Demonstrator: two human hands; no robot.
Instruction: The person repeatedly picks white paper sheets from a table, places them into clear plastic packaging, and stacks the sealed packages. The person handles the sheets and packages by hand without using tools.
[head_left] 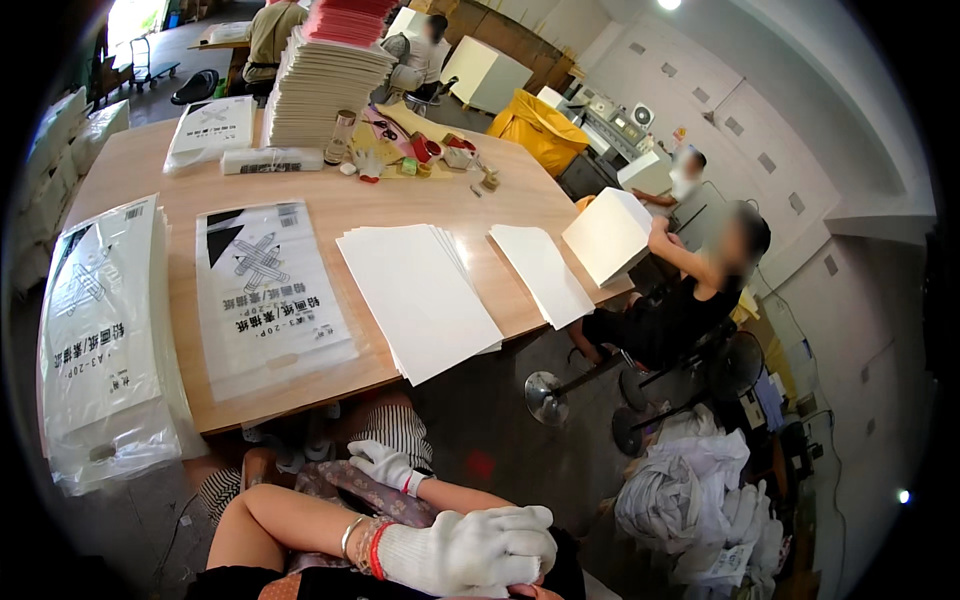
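Both my hands wear white knit gloves, and my forearms cross over my lap. My left hand [470, 550] reaches to the right, its fingers curled over my right arm near the elbow. My right hand [385, 465] points to the left and rests on a floral fabric [345, 490], its fingers stretched and holding nothing. On the table [440, 190], a printed clear plastic bag [270, 290] lies flat. Left of it is a thick stack of similar bags [105, 330], overhanging the edge. Fanned white paper sheets [420, 300] lie to the right, with a second paper pile [540, 270] beyond.
A co-worker [690, 280] at the table's right holds a block of white paper [608, 235]. A tall paper stack [325, 85], a bottle [340, 137], scissors [380, 125] and tape rolls [425, 148] stand at the back. A pedestal fan [735, 365] and bagged gloves [690, 490] are right.
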